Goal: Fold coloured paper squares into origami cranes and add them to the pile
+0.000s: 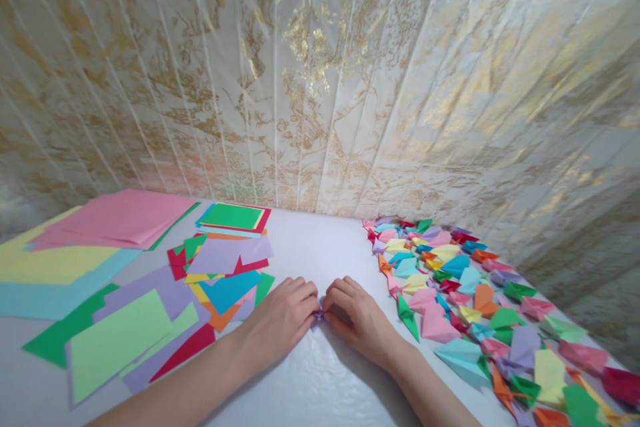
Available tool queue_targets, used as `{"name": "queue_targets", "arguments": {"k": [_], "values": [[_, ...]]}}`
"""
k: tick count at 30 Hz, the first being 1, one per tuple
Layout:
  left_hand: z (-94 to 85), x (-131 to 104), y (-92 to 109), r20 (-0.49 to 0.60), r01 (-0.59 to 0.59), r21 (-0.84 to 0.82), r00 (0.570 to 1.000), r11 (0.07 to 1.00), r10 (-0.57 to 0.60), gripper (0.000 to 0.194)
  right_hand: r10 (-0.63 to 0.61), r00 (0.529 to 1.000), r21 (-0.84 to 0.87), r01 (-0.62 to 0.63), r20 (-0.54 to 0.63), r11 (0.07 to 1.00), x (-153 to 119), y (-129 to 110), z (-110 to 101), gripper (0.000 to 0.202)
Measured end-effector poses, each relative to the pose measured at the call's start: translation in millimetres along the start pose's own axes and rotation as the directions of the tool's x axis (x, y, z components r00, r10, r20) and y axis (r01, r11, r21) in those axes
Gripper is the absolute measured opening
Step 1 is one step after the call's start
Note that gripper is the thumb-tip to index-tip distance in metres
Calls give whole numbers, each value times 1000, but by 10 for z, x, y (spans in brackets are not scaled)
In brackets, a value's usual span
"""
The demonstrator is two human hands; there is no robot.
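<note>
Low over the white table, my left hand point(289, 312) and my right hand point(356, 313) meet with their fingertips close together. Between them shows a small folded piece of purple paper point(318, 319), pinched by the fingers of both hands. Most of the paper is hidden behind the fingers, so its folded shape cannot be made out. Loose cut sheets lie near my left forearm, among them a blue piece point(233, 290) and a red piece point(186, 351). Close to my right hand is a green folded paper figure point(408, 317).
Many folded paper figures in mixed colours point(453, 293) cover the table's right side. Large pink sheets point(117, 217), light green sheets point(120, 340) and a small stack topped with green point(233, 215) lie at left. A gold-patterned curtain point(310, 80) hangs behind the white table point(300, 387).
</note>
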State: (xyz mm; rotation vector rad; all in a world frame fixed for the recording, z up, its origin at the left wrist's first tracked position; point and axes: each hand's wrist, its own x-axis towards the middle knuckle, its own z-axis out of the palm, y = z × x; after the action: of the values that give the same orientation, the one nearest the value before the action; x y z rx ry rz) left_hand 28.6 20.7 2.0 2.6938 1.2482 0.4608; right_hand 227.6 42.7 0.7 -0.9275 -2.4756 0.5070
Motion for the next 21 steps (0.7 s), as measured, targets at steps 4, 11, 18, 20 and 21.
{"name": "queue_targets", "arguments": {"k": [4, 11, 18, 20, 21], "values": [[37, 76, 43, -6, 19, 87, 1000, 996, -19, 17, 62, 998, 41, -62, 6, 997, -1, 18, -58, 26], [97, 172, 81, -48, 110, 95, 993, 989, -106, 11, 203, 975, 184, -185, -86, 966, 2, 148, -15, 34], [145, 209, 84, -106, 183, 23, 978, 983, -179, 13, 267, 959, 270, -233, -96, 934, 22, 181, -2, 18], [150, 206, 80, -116, 197, -1, 974, 980, -196, 13, 285, 954, 293, -247, -93, 923, 26, 179, -8, 20], [151, 204, 78, -120, 203, -12, 972, 979, -203, 13, 292, 952, 299, -253, -93, 920, 28, 178, -7, 21]]}}
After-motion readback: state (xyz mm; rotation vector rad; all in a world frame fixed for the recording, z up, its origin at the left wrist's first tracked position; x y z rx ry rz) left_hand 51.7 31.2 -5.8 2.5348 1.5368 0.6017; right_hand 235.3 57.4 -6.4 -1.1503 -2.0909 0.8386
